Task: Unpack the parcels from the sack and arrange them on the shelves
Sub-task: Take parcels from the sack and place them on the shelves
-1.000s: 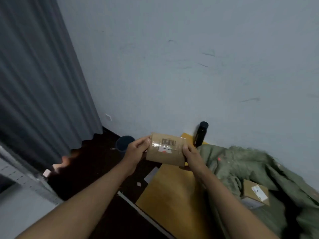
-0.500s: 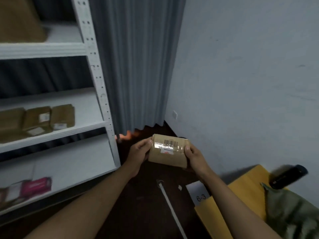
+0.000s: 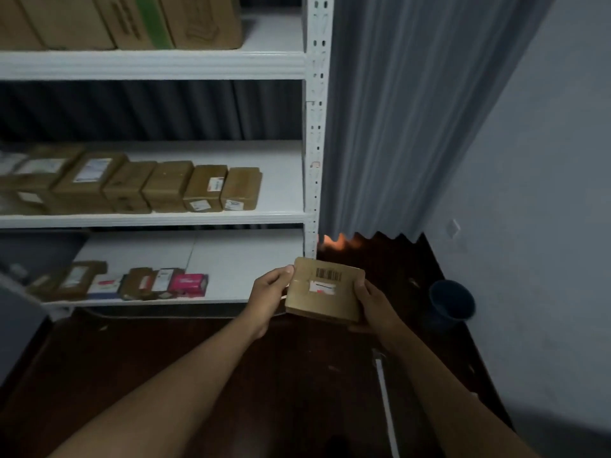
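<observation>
Nearest the camera, two bare forearms reaching forward over a dark floor (image 3: 231,375), with a thin white rod (image 3: 385,401) lying on it at lower right. Between the hands, a small brown cardboard parcel (image 3: 325,289), held above the floor in front of the rack's right post, barcode and a white-and-red label facing up. Left hand (image 3: 269,292) gripping the parcel's left edge, thumb on top, fingers curled beneath. Right hand (image 3: 372,302) gripping the right edge, thumb along the side, fingers under the box and mostly hidden. Just right of the hands, a dark blue bucket (image 3: 451,304) on the floor near the pale wall (image 3: 545,193). Beyond the parcel, a white metal shelf rack (image 3: 315,127). On the lowest shelf (image 3: 251,266), a short row of small packages (image 3: 109,282), ending at right in a pink box (image 3: 188,284). On the middle shelf (image 3: 281,180), a row of brown taped parcels (image 3: 165,186) side by side, several bearing white labels. On the top shelf (image 3: 152,64), large cardboard cartons (image 3: 132,21), one with a green stripe. Farthest back, a grey pleated curtain (image 3: 413,127) behind and right of the rack, its zigzag hem just above the floor, an orange glow beneath it.
</observation>
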